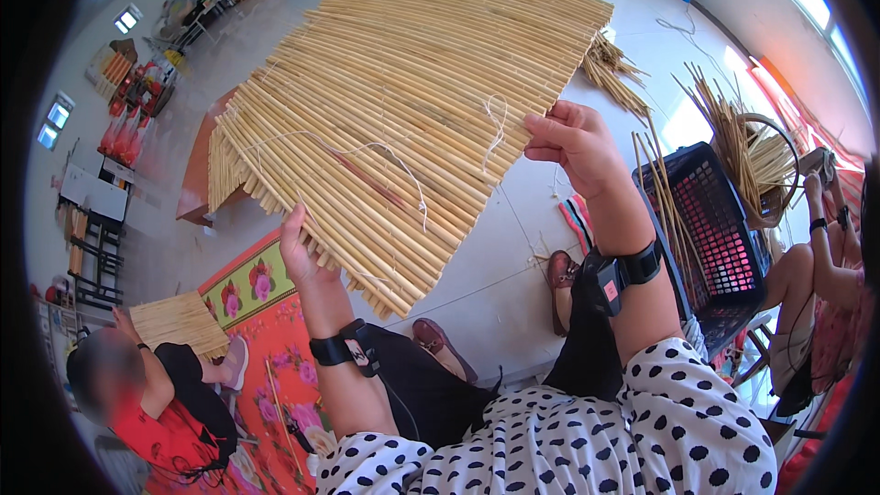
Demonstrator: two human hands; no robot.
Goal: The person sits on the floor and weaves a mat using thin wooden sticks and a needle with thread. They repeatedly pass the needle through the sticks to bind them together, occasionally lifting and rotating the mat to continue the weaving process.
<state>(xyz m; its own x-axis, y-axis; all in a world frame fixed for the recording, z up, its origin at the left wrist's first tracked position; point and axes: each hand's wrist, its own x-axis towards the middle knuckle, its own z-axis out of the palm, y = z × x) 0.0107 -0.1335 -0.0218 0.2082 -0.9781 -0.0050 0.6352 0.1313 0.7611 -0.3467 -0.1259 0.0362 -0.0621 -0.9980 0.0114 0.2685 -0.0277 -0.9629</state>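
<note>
A large mat of pale reed stalks [403, 82], bound side by side with white string, spreads out in front of me. My left hand [307, 252] grips its near left edge, thumb on top and the other fingers hidden beneath. At the right edge, my right hand [573, 142] pinches the reeds between thumb and fingers. Loose white string [496, 124] is looped on the mat near my right hand. Another loose cord [403, 165] trails across the near part of the surface.
A black plastic basket [706, 229] with long stalks stands to my right, beside a bundle of reeds [765, 160]. A brown board [197, 170] stands left of the mat. Co-workers sit at both sides; the left one holds a smaller reed mat [179, 323] near a red floral cloth [266, 330].
</note>
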